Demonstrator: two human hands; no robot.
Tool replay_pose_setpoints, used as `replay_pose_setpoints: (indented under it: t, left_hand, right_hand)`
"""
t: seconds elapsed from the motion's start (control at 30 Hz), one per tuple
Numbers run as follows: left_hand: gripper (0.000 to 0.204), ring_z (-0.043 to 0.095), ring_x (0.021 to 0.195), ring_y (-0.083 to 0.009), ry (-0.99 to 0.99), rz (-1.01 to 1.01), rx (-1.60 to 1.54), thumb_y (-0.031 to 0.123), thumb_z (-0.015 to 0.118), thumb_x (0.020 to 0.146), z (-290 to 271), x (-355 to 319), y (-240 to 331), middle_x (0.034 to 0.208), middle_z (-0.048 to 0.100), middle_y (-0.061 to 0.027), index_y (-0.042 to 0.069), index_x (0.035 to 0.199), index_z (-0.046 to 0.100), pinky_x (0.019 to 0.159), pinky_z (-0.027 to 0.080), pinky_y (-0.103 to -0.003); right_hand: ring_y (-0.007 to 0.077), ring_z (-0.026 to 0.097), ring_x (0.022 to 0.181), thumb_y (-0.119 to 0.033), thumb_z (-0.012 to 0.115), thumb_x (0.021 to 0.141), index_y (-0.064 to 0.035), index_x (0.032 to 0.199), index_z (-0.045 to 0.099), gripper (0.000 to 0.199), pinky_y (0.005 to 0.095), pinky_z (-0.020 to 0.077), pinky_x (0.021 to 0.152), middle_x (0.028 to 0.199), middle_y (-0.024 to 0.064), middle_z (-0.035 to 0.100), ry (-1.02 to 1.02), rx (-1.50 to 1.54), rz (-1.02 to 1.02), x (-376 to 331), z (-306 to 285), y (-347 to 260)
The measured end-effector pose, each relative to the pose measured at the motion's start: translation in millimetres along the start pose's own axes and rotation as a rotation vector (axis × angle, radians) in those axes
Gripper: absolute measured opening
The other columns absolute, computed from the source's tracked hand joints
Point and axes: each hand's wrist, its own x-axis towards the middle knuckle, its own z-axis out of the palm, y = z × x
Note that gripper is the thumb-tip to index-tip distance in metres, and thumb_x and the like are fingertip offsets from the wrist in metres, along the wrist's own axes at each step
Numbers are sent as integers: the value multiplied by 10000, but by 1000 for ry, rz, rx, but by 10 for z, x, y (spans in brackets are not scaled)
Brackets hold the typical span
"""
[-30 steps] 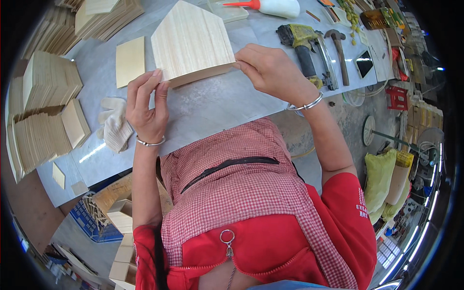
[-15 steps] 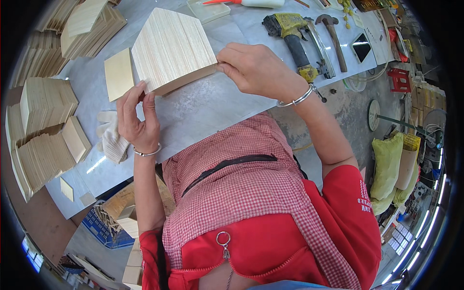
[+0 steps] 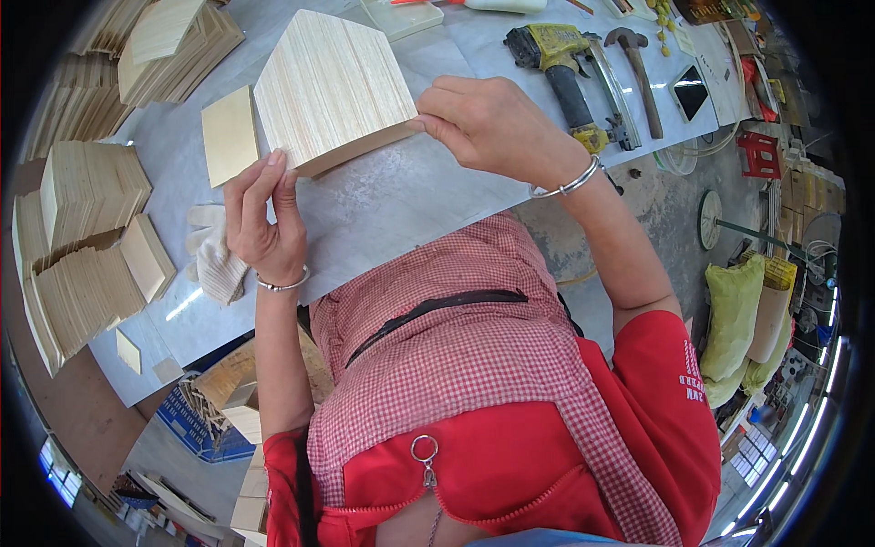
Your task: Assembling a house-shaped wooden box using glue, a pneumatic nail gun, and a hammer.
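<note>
A pale wooden piece (image 3: 337, 87) with a house-shaped top panel lies on the table, its pointed end away from me. Along its near edge a thin wooden side strip (image 3: 357, 149) shows below the panel. At the near left corner, the thumb and fingers of my left hand (image 3: 266, 214) pinch the piece. My right hand (image 3: 488, 123) has its thumb and curled fingers closed on the near right corner. Just left of the piece rests a small rectangular wood panel (image 3: 230, 137). A white knitted glove (image 3: 215, 255) lies beside my left wrist.
Stacks of cut wood panels (image 3: 96, 191) stand along the left side. Toward the back right are a yellow-and-black nail gun (image 3: 567, 82), a hammer (image 3: 642, 82) and a phone (image 3: 690, 91). A white bottle (image 3: 506, 5) and a shallow tray (image 3: 406, 20) lie at the far edge.
Both hands keep their grip on the corners of the wooden piece. The right fingers have shifted slightly at their corner. The whole view has moved a little.
</note>
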Motion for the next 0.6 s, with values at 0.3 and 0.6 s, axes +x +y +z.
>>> replay_pose_setpoints:
  t: [0.3, 0.6]
  left_hand:
    - [185, 643, 795, -207, 78, 89, 54, -49, 682, 770, 43, 50, 9, 890, 648, -117, 13, 943, 669, 674, 525, -285]
    - [206, 629, 780, -209, 90, 77, 63, -59, 684, 763, 32, 50, 36, 871, 635, -115, 7, 957, 669, 665, 512, -285]
  right_hand:
    - [304, 590, 650, -148, 585, 835, -18, 727, 538, 175, 384, 481, 601, 698, 120, 557, -9, 2, 14, 0, 8, -2]
    - [266, 641, 756, -276, 622, 861, -15, 1044, 589, 320, 316, 502, 650, 881, 123, 648, 185, -154, 437, -384, -293, 266]
